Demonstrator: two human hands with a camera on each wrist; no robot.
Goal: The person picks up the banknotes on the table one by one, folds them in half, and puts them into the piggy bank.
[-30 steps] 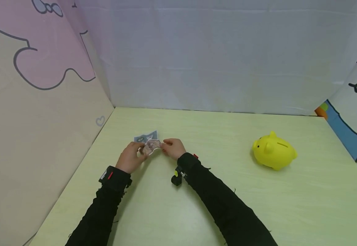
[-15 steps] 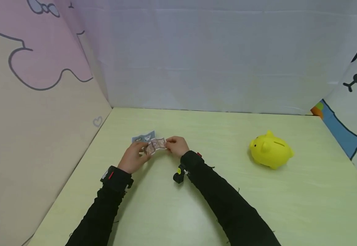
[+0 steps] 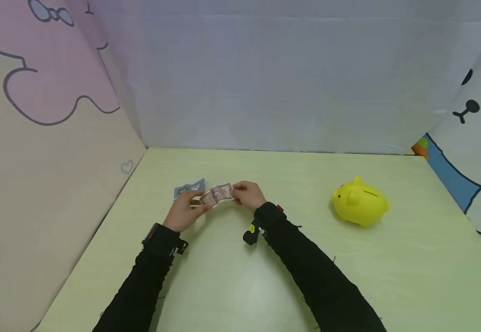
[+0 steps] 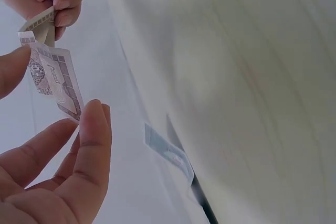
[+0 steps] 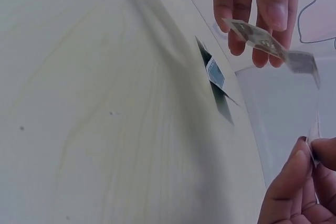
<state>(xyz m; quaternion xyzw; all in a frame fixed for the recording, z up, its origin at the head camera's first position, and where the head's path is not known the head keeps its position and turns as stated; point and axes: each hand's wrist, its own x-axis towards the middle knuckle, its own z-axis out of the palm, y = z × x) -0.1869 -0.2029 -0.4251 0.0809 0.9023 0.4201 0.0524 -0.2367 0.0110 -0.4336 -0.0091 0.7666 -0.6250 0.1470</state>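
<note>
A creased pinkish-brown banknote [image 3: 217, 194] is stretched between both hands above the table. My left hand [image 3: 184, 212] holds its left end, thumb on one edge and fingertips at the opposite corner in the left wrist view. The right hand [image 3: 249, 196] pinches the other end between thumb and fingers. Bends run across the note, clearest in the right wrist view [image 5: 262, 40]. Just behind the left hand, a blue-grey banknote [image 3: 191, 186] lies on the table, its near part covered by that hand. The right wrist view shows it bent, with one part raised.
A yellow piggy bank [image 3: 360, 203] with a slot in its back stands on the right of the pale table [image 3: 307, 258]. A white sheet [image 3: 265, 83] hangs along the back edge. Printed cloths close off the left and right sides.
Both hands have shifted right with the pinkish-brown banknote, away from the blue-grey one. The hands have drawn apart, and more of the note is spread out between them. The view has turned slightly.
</note>
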